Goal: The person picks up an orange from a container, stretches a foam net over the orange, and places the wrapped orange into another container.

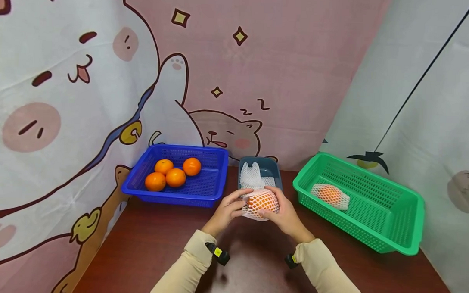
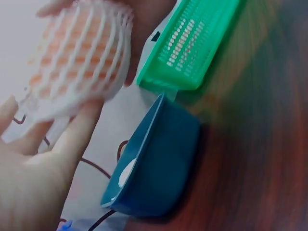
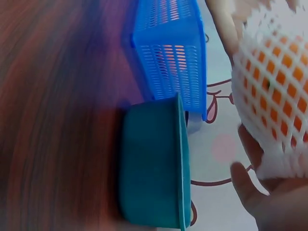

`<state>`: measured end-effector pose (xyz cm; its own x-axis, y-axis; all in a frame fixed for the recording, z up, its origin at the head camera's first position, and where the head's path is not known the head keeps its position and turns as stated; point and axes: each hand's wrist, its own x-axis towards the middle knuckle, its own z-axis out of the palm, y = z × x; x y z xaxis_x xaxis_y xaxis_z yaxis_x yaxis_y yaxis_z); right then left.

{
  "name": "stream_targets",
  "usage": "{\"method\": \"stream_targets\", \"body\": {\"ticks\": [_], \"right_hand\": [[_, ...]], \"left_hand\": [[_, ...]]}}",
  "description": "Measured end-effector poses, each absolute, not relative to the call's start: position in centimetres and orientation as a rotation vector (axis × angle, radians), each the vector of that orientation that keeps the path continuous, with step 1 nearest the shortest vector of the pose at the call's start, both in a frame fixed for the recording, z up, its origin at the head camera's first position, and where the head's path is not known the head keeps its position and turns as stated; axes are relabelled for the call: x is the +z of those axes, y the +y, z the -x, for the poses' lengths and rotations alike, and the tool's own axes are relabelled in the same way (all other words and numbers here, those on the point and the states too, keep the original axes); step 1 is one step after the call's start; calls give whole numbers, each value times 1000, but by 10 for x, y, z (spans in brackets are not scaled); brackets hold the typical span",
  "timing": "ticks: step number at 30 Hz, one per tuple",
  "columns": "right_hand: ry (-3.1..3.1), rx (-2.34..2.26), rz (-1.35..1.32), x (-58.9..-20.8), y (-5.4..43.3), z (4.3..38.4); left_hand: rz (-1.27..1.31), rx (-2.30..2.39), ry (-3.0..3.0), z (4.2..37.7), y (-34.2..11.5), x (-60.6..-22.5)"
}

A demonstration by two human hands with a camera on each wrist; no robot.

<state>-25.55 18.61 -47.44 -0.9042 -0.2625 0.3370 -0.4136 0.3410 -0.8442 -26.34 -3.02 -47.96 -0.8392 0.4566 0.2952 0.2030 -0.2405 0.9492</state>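
An orange in a white foam net sleeve (image 1: 262, 202) is held up between both hands, in front of the small teal basket. My left hand (image 1: 225, 211) holds its left side, fingers at the sleeve's end. From the right, my right hand (image 1: 288, 215) grips it, thumb in front and fingers over the top. In the left wrist view the netted orange (image 2: 84, 55) rests against the left fingers; in the right wrist view the net (image 3: 276, 96) covers the fruit, its ends bunched.
On the left a blue basket (image 1: 194, 200) holds several bare oranges (image 1: 176, 177). Spare foam nets (image 1: 250, 175) lie in the teal basket (image 1: 270, 164) at the back. A green basket (image 1: 387, 212) on the right contains one netted orange (image 1: 329, 195). All stand on a brown table (image 1: 153, 247).
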Motion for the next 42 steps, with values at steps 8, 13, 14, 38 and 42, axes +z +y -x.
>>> {"method": "stream_targets", "body": {"ticks": [8,13,14,38,42], "right_hand": [[-2503,1289,-608,-482,174,253],[-2564,1315,-720,-480,178,251],[-2580,1334,-741,-479,180,251],[-2533,1300,-702,-483,203,248],[-2517,1290,-703,-483,207,245]], "left_hand": [[-712,2190,2009,258,-16,-474],[-733,2089,2156,250,-23,-457],[-737,2073,2156,249,-25,-454],[-885,1371,3167,285,-90,-481],[-768,1166,3234,288,-108,-488]]}}
